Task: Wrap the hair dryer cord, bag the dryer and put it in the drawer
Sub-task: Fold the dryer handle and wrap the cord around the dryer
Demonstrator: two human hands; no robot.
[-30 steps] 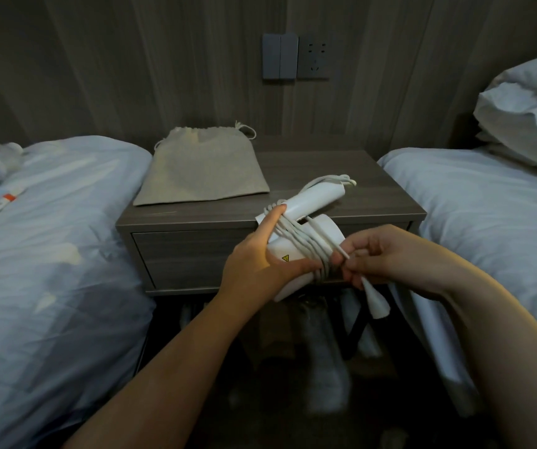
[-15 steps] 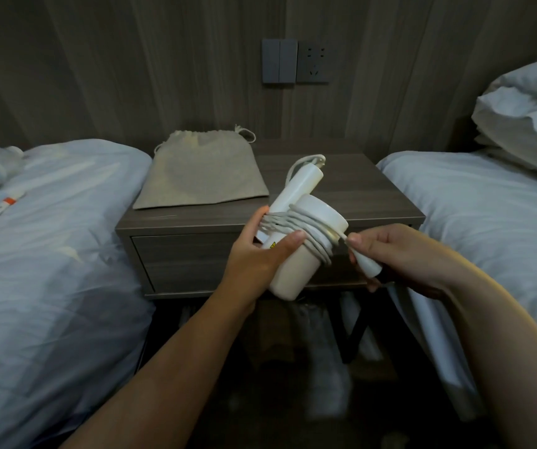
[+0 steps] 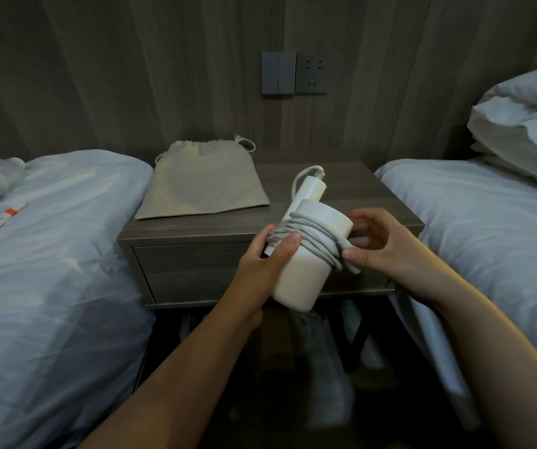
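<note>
In the head view we hold the hair dryer in the air just in front of the bench, level with its closed drawer. Our left grip is curled round the white barrel, thumb pressed on the coils of the cord, which lie in several turns round the barrel's upper half. Our right grip pinches the tail of the cord between thumb and forefinger at the barrel's right side; we cannot make out the plug clearly. The folded handle points away from us, with a short loop of cord at its far end. The cloth bag lies flat on the bench, drawstring mouth toward the wall, apart from the dryer

We judge the wrapping nearly finished. To end it well, we should draw the last length snug without kinking it, and tuck the end under a coil while the left thumb pins the turns so none slides off the smooth barrel. After that the bag wants its mouth pulled wide before the dryer goes in
</note>
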